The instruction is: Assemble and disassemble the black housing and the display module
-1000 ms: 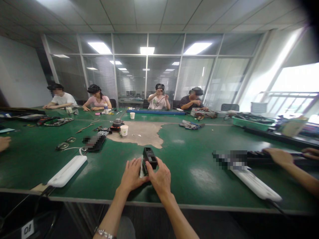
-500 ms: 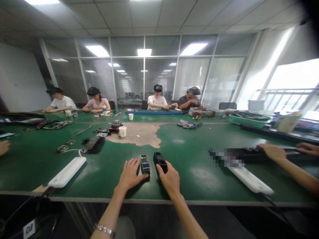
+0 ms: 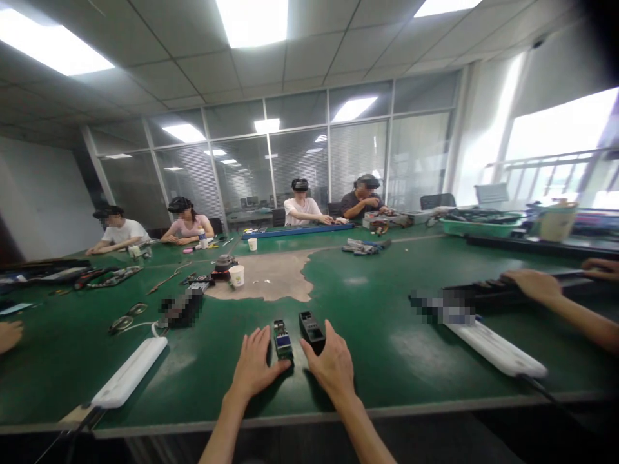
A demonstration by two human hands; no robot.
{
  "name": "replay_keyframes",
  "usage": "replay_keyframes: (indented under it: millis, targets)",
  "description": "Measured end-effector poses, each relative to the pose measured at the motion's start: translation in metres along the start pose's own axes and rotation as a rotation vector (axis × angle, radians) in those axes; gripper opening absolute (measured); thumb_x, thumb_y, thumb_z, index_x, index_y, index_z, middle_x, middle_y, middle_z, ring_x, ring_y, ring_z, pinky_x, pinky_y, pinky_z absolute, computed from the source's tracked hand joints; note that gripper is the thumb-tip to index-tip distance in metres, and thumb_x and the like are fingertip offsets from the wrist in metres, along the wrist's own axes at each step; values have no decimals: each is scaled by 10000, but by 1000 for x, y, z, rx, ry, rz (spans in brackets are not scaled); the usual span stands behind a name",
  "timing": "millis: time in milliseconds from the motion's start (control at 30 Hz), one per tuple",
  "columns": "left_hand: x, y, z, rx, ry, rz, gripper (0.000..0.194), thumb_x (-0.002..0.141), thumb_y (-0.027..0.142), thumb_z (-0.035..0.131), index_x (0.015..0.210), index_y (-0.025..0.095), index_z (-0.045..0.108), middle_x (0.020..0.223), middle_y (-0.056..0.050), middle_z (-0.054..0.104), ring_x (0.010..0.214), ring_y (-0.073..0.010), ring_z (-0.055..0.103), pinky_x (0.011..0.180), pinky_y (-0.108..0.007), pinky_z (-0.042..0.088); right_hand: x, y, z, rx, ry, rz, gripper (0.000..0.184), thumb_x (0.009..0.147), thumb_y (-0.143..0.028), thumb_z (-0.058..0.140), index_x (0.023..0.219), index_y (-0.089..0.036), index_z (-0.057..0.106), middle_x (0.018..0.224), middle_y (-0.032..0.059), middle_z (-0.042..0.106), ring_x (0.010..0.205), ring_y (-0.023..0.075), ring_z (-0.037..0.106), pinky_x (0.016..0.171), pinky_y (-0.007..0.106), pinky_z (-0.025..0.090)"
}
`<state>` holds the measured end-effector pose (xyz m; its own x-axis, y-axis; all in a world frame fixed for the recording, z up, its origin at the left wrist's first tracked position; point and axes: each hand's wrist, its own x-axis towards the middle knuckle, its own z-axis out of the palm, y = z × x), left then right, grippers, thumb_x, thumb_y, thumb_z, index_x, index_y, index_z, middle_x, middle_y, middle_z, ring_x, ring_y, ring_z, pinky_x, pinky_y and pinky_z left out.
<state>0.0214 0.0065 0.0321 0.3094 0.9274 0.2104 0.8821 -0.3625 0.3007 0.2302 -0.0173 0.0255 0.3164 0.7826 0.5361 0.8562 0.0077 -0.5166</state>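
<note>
A small green circuit board with a blue component lies on the table in front of me. My left hand rests flat beside it on the left, fingers spread, with the thumb by the board's near end. Just right of the board lies a black plastic housing with openings in its upper face. My right hand is at the housing's near right side, thumb and fingers apart around its near end. Whether the right fingertips still touch the housing is hard to tell.
White power strips lie to the left and right on the green table. Farther off stand paper cups near electronic parts. At right, another person's hand rests on a long black part. Several people sit across the table.
The view has tilted upward and rolled a little. My right hand has loosened from the black housing, its fingers spreading apart. The board and housing stay side by side.
</note>
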Motion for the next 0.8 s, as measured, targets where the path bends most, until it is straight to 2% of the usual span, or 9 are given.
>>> replay_keyframes:
  millis: [200, 300, 433, 533, 600, 700, 800]
  targets:
    - [0, -3, -3, -93, 20, 29, 865, 827, 706, 463, 1496, 193, 271, 1560, -91, 276, 1451, -290, 191, 1181, -522, 61, 1, 4, 5, 10, -40, 13, 731, 830, -525, 558, 1382, -66, 422, 1281, 200, 579, 1199, 306, 528, 961, 392, 397]
    - [2, -9, -1, -211, 73, 19, 747, 904, 653, 364, 1497, 209, 268, 1558, -73, 288, 1452, -251, 199, 1185, -492, 96, 1, 4, 5, 0, -57, 10, 681, 845, -517, 544, 1354, -74, 454, 1250, 192, 599, 1175, 297, 547, 952, 386, 397]
    - [9, -20, 10, -349, 186, -98, 647, 978, 532, 194, 1469, 133, 329, 1531, -93, 345, 1422, -182, 284, 1172, -373, 221, 1, 6, 4, -22, -73, -11, 503, 875, -438, 524, 1266, -121, 534, 1151, 155, 649, 1099, 265, 593, 918, 362, 409]
    - [13, -24, 16, -257, 228, -103, 572, 961, 429, 263, 1437, 140, 396, 1515, -86, 377, 1404, -181, 318, 1172, -366, 232, 1, 6, 4, -15, -85, -21, 437, 876, -423, 528, 1215, -149, 565, 1107, 132, 664, 1071, 258, 604, 904, 353, 412]
    - [12, -23, 15, -161, 180, -66, 533, 955, 379, 271, 1385, 143, 480, 1502, -95, 396, 1398, -200, 329, 1169, -383, 239, -1, 6, 3, -2, -96, -25, 422, 876, -432, 527, 1199, -162, 572, 1084, 122, 670, 1057, 260, 608, 902, 354, 411]
    - [9, -17, 8, -39, 101, -20, 517, 934, 464, 364, 1322, 187, 563, 1500, -100, 397, 1403, -266, 314, 1170, -440, 221, -4, 3, 0, 33, -94, -41, 431, 889, -461, 500, 1189, -160, 573, 1045, 119, 676, 1007, 258, 621, 891, 353, 417]
    - [5, -11, 2, -5, 80, -15, 511, 929, 503, 392, 1329, 231, 556, 1491, -91, 413, 1403, -283, 312, 1171, -471, 202, -3, -8, -5, 100, -36, -27, 482, 891, -500, 484, 1213, -148, 555, 1069, 124, 669, 996, 250, 623, 889, 342, 424]
